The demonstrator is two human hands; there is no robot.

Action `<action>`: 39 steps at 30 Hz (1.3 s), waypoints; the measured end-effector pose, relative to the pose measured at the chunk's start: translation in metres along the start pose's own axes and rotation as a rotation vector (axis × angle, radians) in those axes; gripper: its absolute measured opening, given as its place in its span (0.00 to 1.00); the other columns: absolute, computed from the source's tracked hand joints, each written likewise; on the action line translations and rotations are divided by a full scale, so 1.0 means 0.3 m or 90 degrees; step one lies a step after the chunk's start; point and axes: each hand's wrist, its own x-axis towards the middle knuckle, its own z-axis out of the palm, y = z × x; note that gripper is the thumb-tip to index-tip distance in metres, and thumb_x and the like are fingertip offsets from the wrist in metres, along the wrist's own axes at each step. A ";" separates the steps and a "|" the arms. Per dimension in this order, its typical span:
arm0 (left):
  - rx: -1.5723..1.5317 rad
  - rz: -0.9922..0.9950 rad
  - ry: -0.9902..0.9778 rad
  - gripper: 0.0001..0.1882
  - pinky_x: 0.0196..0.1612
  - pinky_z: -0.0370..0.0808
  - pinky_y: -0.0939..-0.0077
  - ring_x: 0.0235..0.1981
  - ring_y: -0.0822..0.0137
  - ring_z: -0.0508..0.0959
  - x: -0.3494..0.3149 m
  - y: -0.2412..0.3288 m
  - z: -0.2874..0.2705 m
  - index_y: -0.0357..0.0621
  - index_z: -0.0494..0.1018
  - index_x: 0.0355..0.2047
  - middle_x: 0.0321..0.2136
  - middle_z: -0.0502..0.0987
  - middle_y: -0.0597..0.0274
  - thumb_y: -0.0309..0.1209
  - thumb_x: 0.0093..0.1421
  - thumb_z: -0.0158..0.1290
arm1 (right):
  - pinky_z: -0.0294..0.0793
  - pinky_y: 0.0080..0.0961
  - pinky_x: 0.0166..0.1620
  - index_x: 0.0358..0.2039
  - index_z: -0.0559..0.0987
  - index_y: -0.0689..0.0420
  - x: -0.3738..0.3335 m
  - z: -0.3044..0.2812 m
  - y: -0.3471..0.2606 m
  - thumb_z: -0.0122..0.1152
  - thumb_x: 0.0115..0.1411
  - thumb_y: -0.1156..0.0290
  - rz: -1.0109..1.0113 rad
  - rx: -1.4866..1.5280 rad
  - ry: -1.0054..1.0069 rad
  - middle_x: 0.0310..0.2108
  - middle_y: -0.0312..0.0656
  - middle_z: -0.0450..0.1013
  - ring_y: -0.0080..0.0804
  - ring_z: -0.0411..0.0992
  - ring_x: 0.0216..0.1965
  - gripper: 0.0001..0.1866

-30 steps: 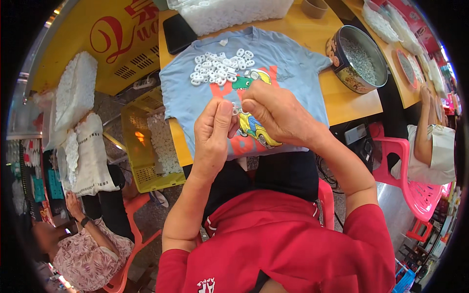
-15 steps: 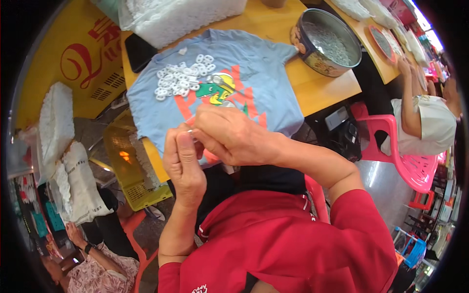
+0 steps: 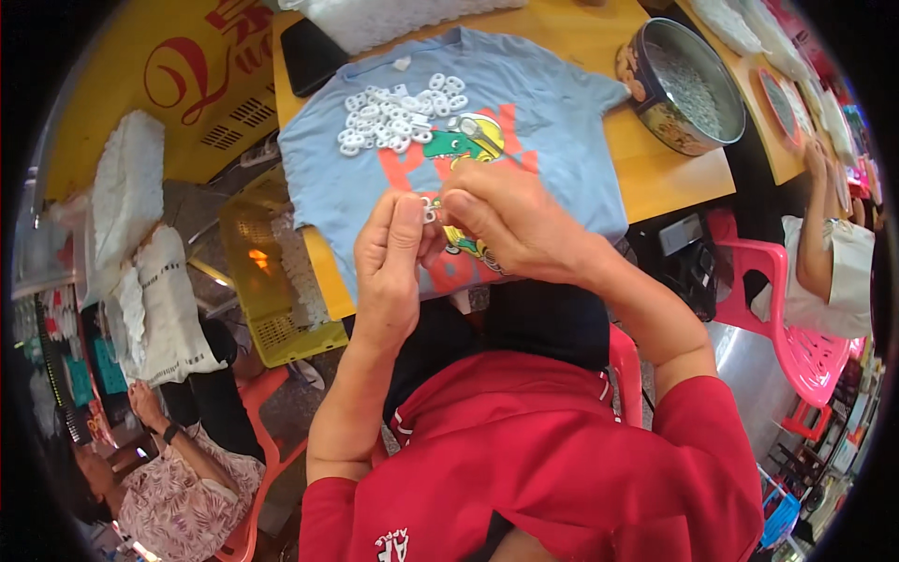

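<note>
Between thumb and fingers, my left hand (image 3: pixel 391 258) pinches a small white two-hole plastic piece (image 3: pixel 429 211). My right hand (image 3: pixel 510 217) is closed right beside it, fingertips touching or nearly touching the piece; whatever it grips is hidden by the fingers. Both hands are above a light blue T-shirt (image 3: pixel 562 140) with a cartoon print, spread over the table. Beyond them, a heap of similar white plastic pieces (image 3: pixel 384 117) lies on the shirt.
A round tin (image 3: pixel 670 136) of small clear or silvery bits stands at the table's (image 3: pixel 688 178) right. A black phone-like slab (image 3: pixel 311 58) lies far left, beside a white textured bundle (image 3: pixel 393 17). A yellow crate (image 3: pixel 272 351) is left below. People sit on both sides, one near a pink chair (image 3: pixel 787 318).
The view has shifted, so the table appears further right. My hands have parted slightly, and the white piece in my left fingers now shows plainly.
</note>
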 end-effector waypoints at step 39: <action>0.255 0.180 0.110 0.09 0.29 0.65 0.85 0.23 0.79 0.66 -0.014 -0.001 -0.118 0.39 0.68 0.33 0.23 0.67 0.69 0.30 0.69 0.44 | 0.69 0.30 0.32 0.31 0.77 0.62 0.164 -0.092 0.132 0.59 0.59 0.70 -0.026 -0.272 0.075 0.27 0.44 0.72 0.38 0.71 0.27 0.07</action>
